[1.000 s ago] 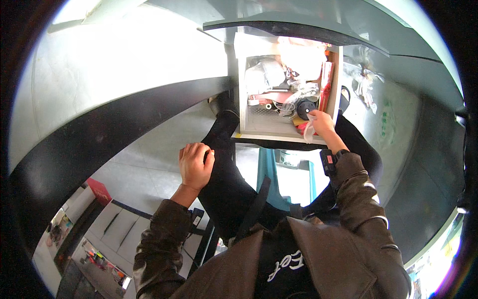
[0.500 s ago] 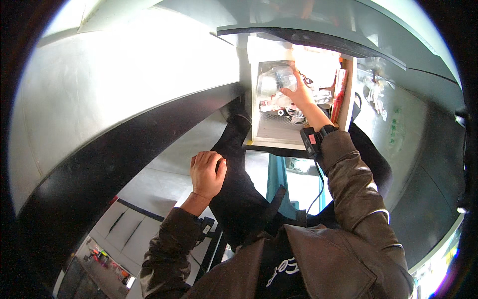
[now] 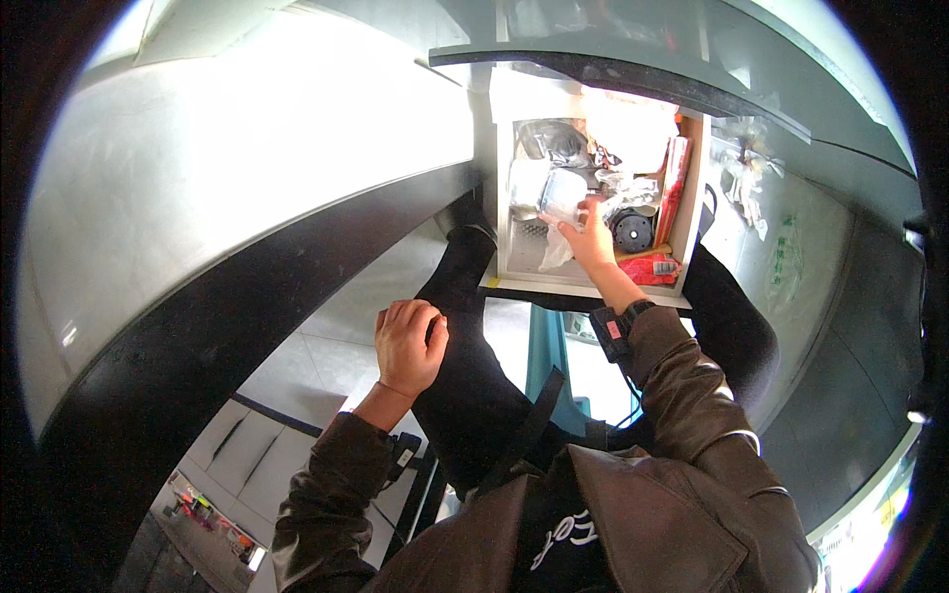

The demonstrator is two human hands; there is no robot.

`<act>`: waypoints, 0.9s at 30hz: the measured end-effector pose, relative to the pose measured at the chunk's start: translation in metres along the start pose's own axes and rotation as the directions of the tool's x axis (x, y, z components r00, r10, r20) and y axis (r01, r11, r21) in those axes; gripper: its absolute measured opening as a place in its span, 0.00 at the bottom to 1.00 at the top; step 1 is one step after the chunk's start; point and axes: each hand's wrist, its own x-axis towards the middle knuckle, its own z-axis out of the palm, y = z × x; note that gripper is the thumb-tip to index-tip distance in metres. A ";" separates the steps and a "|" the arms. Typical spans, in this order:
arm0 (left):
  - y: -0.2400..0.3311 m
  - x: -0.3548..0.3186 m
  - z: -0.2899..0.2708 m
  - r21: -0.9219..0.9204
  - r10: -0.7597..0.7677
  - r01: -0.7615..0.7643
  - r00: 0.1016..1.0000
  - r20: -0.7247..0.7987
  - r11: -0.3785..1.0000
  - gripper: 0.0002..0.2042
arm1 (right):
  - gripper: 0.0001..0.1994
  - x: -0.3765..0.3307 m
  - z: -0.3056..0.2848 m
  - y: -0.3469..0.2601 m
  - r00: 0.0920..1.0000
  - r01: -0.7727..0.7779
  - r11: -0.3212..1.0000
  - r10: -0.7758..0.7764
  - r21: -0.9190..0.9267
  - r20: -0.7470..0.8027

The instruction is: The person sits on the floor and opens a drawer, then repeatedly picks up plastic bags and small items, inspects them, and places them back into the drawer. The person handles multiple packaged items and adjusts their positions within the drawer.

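My right hand [image 3: 593, 243] reaches into an open drawer [image 3: 503, 212], its thumb and fingers closed on a clear plastic container [image 3: 564, 191]. A crumpled clear plastic bag [image 3: 557, 251] hangs below the container, beside my thumb. Another whitish clear item [image 3: 528, 186] lies just left of it. To the right of my fingers sits a round black disc-shaped part [image 3: 632, 230]. My left hand [image 3: 409, 346] rests on my left thigh, fingers curled in, with nothing seen in it.
Along the drawer's right side lies a long red box [image 3: 673, 188]; a red packet [image 3: 649, 268] is in the near right corner. A dark plastic bag [image 3: 556, 142] lies at the back left. Below the drawer stands a blue stool [image 3: 546, 361]. Plastic scraps [image 3: 748, 183] lie right.
My right hand has drawn nearer to me inside the drawer, bringing the clear container along. The dark bag, black disc and red packet now show. My left hand has stayed on my thigh.
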 end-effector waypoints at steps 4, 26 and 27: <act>0.000 0.000 -0.001 -0.003 0.007 -0.007 1.000 -0.013 1.000 0.05 | 0.32 -0.001 0.010 0.020 0.999 -0.050 0.998 0.049 0.030 0.010; -0.001 -0.001 0.000 -0.009 0.022 -0.022 1.000 -0.020 1.000 0.05 | 0.31 0.051 -0.029 -0.021 0.975 -0.212 0.807 0.214 0.551 0.062; -0.001 0.000 0.000 -0.007 0.020 -0.020 1.000 -0.018 1.000 0.05 | 0.28 0.055 -0.038 -0.022 0.992 -0.126 0.719 0.109 0.683 0.068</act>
